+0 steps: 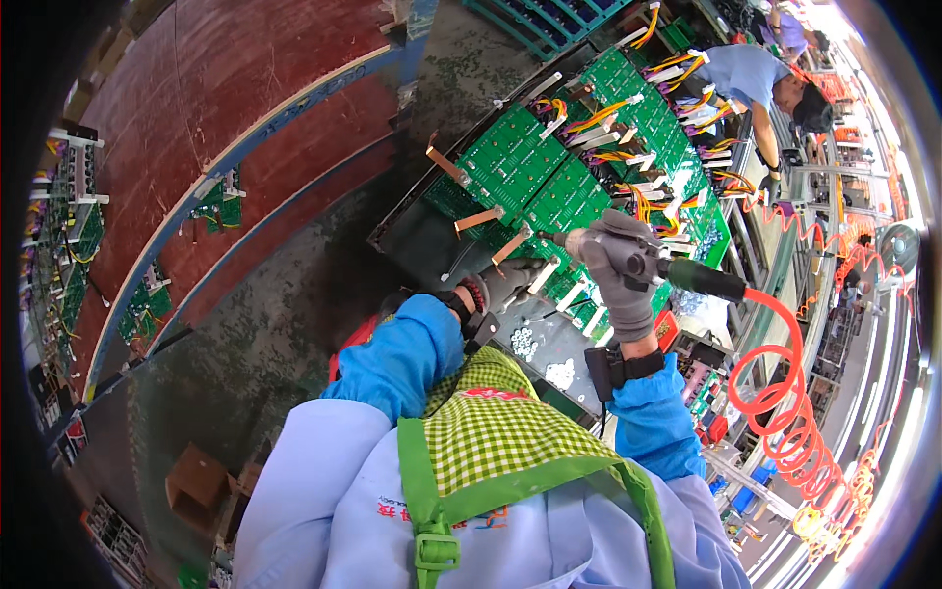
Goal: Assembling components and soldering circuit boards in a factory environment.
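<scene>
Right hand (620,280), grey-gloved, clamped round one dark cylindrical air screwdriver (677,272) trailing one coiled orange hose (785,412); left hand (491,290) on the desk (432,245), grip unclear. Several green circuit boards (549,187), flat, rectangular.

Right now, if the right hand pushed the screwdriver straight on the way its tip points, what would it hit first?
Most likely the green circuit board just past the tip of the air screwdriver that the right hand grips. Depth is hard to judge in this view.
</scene>
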Demonstrator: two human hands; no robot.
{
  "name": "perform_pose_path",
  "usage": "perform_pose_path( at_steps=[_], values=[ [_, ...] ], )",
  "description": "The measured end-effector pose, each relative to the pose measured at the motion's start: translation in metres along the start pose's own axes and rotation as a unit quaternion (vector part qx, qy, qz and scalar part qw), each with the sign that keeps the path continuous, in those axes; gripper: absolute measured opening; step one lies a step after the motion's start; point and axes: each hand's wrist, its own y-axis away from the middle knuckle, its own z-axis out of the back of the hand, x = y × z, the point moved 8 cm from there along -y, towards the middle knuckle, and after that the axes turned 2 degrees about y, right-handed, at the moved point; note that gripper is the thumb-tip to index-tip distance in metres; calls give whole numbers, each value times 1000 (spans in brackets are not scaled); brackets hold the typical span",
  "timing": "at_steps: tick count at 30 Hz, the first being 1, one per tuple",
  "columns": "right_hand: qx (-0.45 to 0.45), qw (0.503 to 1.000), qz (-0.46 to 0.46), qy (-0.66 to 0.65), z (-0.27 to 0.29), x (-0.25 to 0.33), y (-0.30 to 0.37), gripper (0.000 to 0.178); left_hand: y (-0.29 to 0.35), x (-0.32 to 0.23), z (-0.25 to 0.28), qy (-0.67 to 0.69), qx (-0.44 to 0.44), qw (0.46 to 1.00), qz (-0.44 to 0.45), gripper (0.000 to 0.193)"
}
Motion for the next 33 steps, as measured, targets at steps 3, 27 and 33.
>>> perform_pose_path(
  at_steps=[3,27,33],
  values=[
    [-21,999,28,-34,-14,10,-3,39,19,-8,28,-48,-53,997,17,24],
    [9,996,-24,-86,-45,-29,-11,27,19,-43,25,208,-7,977,-46,32],
    [14,999,-23,-34,-44,-19,-15,27,22,-46,28,194,-28,980,-25,27]
  ],
)
